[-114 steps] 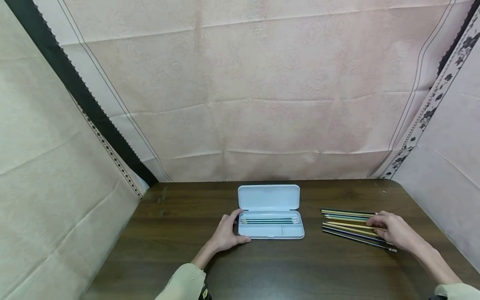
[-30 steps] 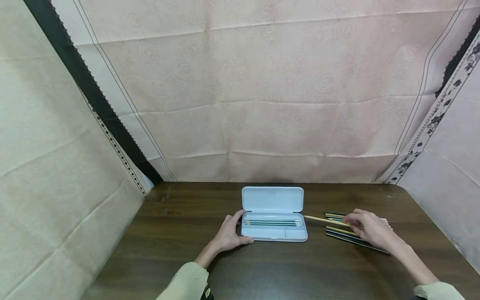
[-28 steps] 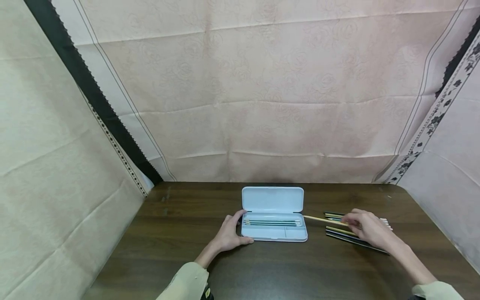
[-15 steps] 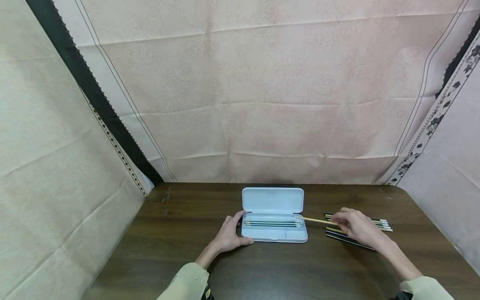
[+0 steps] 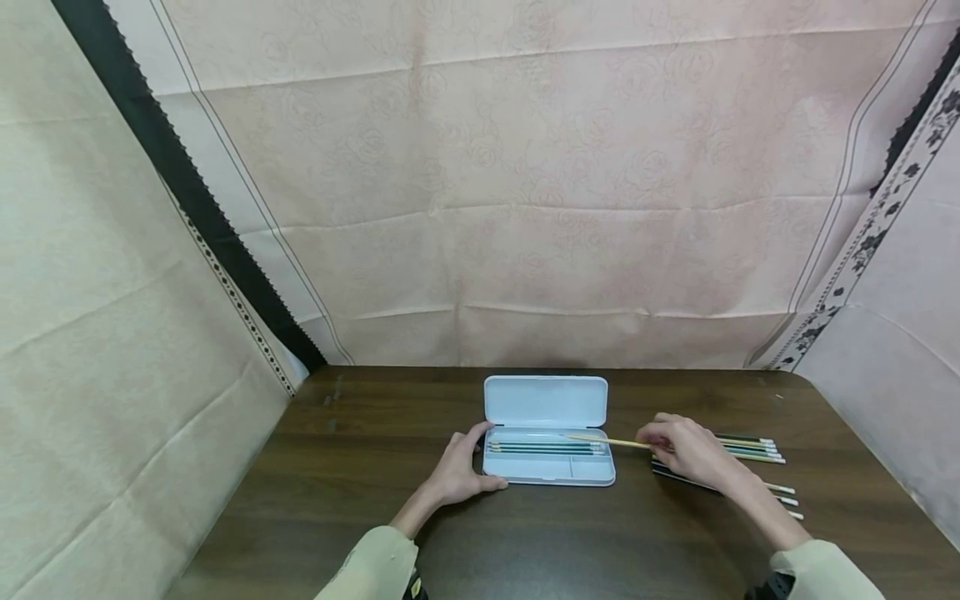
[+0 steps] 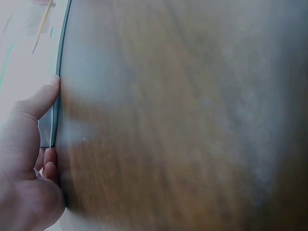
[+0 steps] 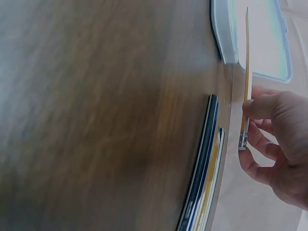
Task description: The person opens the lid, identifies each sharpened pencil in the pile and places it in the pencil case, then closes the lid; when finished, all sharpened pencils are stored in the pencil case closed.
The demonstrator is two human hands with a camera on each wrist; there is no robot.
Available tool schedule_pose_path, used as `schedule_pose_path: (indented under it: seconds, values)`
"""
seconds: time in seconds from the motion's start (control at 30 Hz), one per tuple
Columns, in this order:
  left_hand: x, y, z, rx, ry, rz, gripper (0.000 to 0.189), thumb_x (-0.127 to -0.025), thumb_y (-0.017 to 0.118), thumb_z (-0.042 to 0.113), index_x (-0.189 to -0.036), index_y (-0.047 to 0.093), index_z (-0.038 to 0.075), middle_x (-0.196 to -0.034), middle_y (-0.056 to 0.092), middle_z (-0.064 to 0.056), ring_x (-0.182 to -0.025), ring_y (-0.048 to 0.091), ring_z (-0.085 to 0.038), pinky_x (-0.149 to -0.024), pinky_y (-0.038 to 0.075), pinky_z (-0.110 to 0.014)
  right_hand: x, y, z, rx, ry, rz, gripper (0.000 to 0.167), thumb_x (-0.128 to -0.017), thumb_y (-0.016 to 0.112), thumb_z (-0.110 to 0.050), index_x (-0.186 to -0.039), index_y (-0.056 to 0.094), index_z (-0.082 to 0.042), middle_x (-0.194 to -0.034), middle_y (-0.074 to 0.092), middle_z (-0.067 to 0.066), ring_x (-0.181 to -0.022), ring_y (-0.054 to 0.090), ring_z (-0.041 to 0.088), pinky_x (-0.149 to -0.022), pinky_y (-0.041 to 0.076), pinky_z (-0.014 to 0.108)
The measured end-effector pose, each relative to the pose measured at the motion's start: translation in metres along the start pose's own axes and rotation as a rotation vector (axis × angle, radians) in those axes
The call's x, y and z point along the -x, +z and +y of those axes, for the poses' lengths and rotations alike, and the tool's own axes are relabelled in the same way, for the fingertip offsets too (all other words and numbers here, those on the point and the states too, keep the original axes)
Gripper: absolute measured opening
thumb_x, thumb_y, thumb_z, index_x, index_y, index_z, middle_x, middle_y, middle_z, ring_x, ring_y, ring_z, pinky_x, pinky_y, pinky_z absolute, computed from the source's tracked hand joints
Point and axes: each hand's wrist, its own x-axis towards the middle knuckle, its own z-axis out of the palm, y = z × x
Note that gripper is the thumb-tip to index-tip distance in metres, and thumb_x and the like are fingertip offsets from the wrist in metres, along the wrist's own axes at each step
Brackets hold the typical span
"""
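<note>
Lying in the open case (image 5: 528,469), its end held by the left grip (image 5: 453,468), are perhaps three green pencils (image 5: 543,447); the right grip (image 5: 692,450) pinches a yellow pencil (image 5: 621,442).

The person wore pale green sleeves: the left sleeve (image 5: 371,560) and the right sleeve (image 5: 825,573) had the same soft tone. Both ended on the forearm, and the left hand (image 5: 457,471) and the right hand (image 5: 690,450) were bare. Beside the left sleeve was a black piece (image 5: 413,585) with a small yellowish mark; a dark piece (image 5: 772,587), partly hidden, showed at the right one.
</note>
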Motion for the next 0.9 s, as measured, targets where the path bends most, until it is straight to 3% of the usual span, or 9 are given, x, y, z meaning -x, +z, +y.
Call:
schedule_pose_path:
  seconds: [0.6, 0.9]
  values:
    - [0.0, 0.0, 0.0, 0.002, 0.003, 0.009, 0.092, -0.075, 0.089, 0.039, -0.149, 0.041, 0.012, -0.119, 0.05, -0.01, -0.105, 0.045, -0.023, -0.084, 0.044, -0.041, -0.026, 0.019, -0.019, -0.023, -0.025, -0.031, 0.025, -0.082, 0.078, 0.003, -0.101, 0.077, -0.014, -0.091, 0.063, -0.007, -0.074, 0.053, 0.008, -0.065, 0.049, 0.028]
    - [0.0, 0.0, 0.0, 0.002, -0.003, 0.005, 0.092, -0.076, 0.089, 0.038, -0.149, 0.04, 0.012, -0.118, 0.049, -0.01, -0.105, 0.045, -0.023, -0.083, 0.044, -0.041, -0.035, 0.025, -0.026, -0.043, -0.049, -0.038, 0.024, -0.083, 0.077, 0.004, -0.1, 0.077, -0.013, -0.092, 0.064, -0.005, -0.073, 0.051, 0.01, -0.059, 0.045, 0.025]
